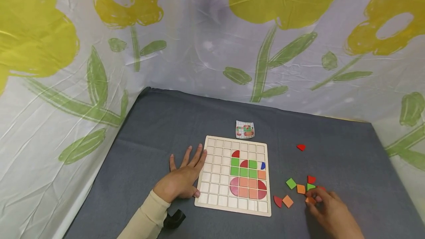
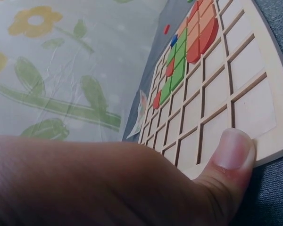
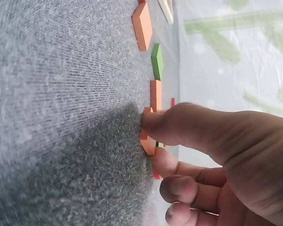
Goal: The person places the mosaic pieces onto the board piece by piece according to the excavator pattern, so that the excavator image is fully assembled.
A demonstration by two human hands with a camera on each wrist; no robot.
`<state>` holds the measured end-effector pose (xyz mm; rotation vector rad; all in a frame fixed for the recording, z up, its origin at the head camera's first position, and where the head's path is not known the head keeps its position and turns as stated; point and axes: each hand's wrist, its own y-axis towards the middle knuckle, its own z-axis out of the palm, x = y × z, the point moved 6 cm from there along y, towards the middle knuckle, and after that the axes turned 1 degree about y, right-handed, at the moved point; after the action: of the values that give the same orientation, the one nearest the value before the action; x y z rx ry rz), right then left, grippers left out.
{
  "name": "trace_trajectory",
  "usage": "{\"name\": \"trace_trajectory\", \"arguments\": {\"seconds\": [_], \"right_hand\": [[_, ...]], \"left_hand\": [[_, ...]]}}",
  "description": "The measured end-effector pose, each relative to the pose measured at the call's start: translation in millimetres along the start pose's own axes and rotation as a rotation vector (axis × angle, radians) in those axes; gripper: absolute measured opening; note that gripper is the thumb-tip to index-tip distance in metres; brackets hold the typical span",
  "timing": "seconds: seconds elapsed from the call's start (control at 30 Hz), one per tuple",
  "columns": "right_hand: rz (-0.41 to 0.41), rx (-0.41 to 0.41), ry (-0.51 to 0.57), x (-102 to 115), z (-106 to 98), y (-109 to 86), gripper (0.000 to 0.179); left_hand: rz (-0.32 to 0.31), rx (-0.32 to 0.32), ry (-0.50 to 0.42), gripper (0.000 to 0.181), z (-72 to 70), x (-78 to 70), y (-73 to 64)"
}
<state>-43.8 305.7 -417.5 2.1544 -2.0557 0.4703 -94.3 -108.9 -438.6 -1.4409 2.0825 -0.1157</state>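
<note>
A wooden grid board lies on the cloth with green, orange, red and pink pieces and one blue quarter-round set in its cells. Along its left edge my left hand is spread, fingers straight. Its thumb rests on the rim near a corner. My right hand is low among loose tiles right of the board. Between its thumb and index finger it pinches an orange square tile, partly hidden by the thumb. Close by lie a green tile and another orange tile.
A small pattern card lies behind the board. Other loose pieces include a green square, an orange square, a red quarter-round and a red piece farther back. A black object shows by the left sleeve. Flowered curtains surround the table.
</note>
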Motion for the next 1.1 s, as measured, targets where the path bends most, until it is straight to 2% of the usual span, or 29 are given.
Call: {"name": "trace_trajectory", "arguments": {"seconds": [0.13, 0.17, 0.37, 0.6, 0.87, 1.0, 1.1], "right_hand": [[0.084, 0.085, 0.017, -2, 3, 5.8, 0.034], [0.087, 0.078, 0.022, -2, 4, 5.9, 0.036], [-0.049, -0.074, 0.042, 17, -2, 8.1, 0.027], [-0.029, 0.04, 0.065, 58, -8, 37.8, 0.031], [-0.239, 0.008, 0.038, 114, -16, 72.6, 0.027], [-0.328, 0.005, 0.014, 132, -13, 88.5, 0.023], [-0.359, 0.025, -0.005, 141, -8, 98.8, 0.021]], "left_hand": [[-0.001, -0.005, -0.003, 0.131, -0.4, 1.0, -0.5], [-0.001, -0.007, -0.003, 0.131, -0.4, 1.3, -0.5], [-0.009, -0.008, -0.003, 0.131, -0.4, 2.8, -1.9], [-0.023, -0.009, -0.007, 0.131, -1.8, 5.3, -4.7], [-0.021, -0.004, -0.008, 0.132, -0.3, 5.9, -3.9], [-0.015, 0.0, -0.003, 0.132, -0.2, 3.5, -2.3], [-0.012, 0.003, -0.003, 0.132, -0.5, 2.0, -1.4]]}}
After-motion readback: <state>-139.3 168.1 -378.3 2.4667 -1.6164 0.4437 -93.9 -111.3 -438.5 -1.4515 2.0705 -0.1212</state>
